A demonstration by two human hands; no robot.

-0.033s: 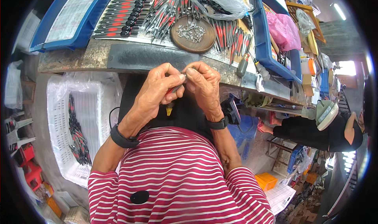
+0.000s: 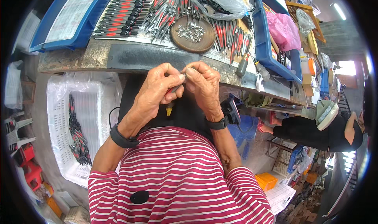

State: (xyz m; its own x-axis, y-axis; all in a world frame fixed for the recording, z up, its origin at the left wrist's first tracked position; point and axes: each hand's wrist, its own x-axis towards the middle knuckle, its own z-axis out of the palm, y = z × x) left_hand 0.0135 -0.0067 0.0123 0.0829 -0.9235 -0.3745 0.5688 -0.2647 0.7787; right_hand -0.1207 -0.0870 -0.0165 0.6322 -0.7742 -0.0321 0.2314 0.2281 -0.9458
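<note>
Both hands pinch a small tool together at the workbench edge.

The left hand [image 2: 157, 92] grips a thin tool with a yellow tip [image 2: 169, 110], its shaft mostly hidden in the fist; the right hand [image 2: 202, 84] pinches its upper end, fingertips touching. Beyond them, a round wooden dish [image 2: 193, 39] of small metal pieces sits among red-and-black screwdrivers [image 2: 122, 19].

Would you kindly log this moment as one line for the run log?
left hand: pinching small tool | right hand: fingertips at its tip | round dish of metal bits beyond on bench | crate at left
</note>
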